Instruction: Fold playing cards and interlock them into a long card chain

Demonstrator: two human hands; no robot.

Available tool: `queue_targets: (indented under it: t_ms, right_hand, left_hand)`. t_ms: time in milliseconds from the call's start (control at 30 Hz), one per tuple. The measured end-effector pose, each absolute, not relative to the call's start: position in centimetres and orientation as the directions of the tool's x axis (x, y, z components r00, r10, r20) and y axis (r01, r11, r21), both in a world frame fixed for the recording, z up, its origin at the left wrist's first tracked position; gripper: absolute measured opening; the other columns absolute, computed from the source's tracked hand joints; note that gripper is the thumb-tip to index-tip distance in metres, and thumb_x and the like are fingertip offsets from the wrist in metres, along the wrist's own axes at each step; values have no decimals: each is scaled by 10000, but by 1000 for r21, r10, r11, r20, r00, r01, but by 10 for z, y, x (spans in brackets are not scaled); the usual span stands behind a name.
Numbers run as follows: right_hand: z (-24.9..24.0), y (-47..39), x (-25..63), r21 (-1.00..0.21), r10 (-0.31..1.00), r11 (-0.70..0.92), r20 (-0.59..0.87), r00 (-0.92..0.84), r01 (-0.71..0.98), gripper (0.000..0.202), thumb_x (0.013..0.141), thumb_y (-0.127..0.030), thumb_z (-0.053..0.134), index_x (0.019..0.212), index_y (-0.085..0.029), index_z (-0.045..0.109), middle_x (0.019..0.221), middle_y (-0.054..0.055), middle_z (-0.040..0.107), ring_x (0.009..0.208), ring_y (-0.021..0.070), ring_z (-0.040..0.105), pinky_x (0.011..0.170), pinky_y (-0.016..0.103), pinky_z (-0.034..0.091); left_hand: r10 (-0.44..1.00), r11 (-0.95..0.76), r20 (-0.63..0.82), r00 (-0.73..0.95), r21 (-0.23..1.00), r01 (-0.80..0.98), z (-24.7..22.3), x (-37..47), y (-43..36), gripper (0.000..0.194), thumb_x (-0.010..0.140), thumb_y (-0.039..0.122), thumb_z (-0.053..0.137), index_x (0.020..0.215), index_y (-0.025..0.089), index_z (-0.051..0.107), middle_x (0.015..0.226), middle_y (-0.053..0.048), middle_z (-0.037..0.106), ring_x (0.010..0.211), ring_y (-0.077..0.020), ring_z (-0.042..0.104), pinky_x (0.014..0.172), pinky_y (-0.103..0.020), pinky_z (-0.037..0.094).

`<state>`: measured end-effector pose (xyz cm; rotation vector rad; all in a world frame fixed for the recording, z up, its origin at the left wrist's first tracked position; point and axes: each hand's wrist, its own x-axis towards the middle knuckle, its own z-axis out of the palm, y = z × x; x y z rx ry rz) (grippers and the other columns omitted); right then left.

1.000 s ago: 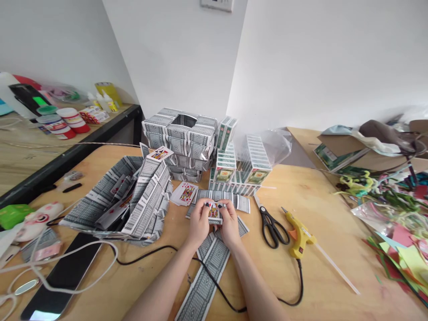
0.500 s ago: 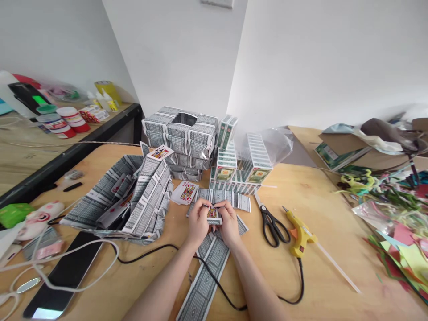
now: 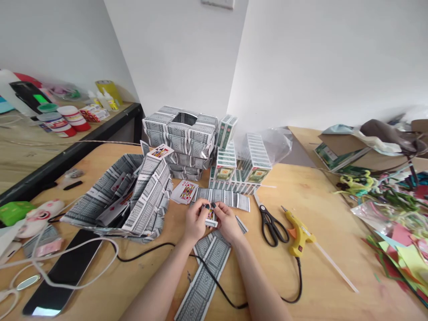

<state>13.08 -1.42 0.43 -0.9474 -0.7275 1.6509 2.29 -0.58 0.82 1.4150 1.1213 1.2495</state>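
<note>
Between my left hand (image 3: 196, 221) and my right hand (image 3: 228, 221) is a small folded playing card (image 3: 211, 222), its picture side partly showing. Both hands are closed on it, thumbs close together near its top. Beneath and below the hands lie long strips of joined cards (image 3: 203, 281), backs up. Another card strip (image 3: 222, 197) lies just beyond my fingers. Loose face-up cards (image 3: 187, 191) are left of it. A box-like tray made of folded cards (image 3: 147, 205) stands further left, with loose cards inside.
Black scissors (image 3: 272, 225) and a yellow glue gun (image 3: 301, 234) lie at right, its black cord running under my forearms. Behind stand a card-covered box (image 3: 180, 133) and stacked card packs (image 3: 256, 165). A phone (image 3: 63, 272) and white cables are at left.
The folded card in my hands has tilted and shifted slightly down and left. My thumbs have moved up to its top edge, and both hands have shifted slightly left.
</note>
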Motion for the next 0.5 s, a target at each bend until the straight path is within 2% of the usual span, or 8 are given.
queue_targets:
  t_ms: [100,200,367,500]
  right_hand:
    - [2,-13,134,-860,982,-182,-182,-45,-476,242,704,-394,608,710,-188,481,532,-64,476,388,68,439,327,176,395]
    - [0,-12,134,-877,990,-116,-140,18,-466,221,716,-380,598,738,-199,474,565,-59,490,418,80,466,373,203,433]
    - [-1,-13,130,-921,994,-70,-95,45,-383,194,741,-358,576,780,-207,461,578,-50,513,458,94,489,432,214,433]
    - [-1,-13,130,-959,1000,-20,-25,14,-284,157,757,-337,559,784,-192,503,618,-33,524,558,100,511,543,215,437]
  left_hand:
    - [976,-217,213,38,958,187,10,21,-1,154,737,253,488,834,176,580,718,-8,573,618,-114,524,556,-211,424]
    - [980,-190,197,-15,960,207,11,21,4,239,723,253,531,942,181,591,819,-31,610,706,-131,556,649,-237,446]
    - [987,-156,159,-18,982,105,6,25,6,178,755,255,485,872,164,583,893,-49,617,844,-157,562,746,-262,436]
    - [984,-148,163,-76,974,172,3,27,5,118,729,246,511,796,163,562,811,-24,598,803,-148,550,742,-256,425]
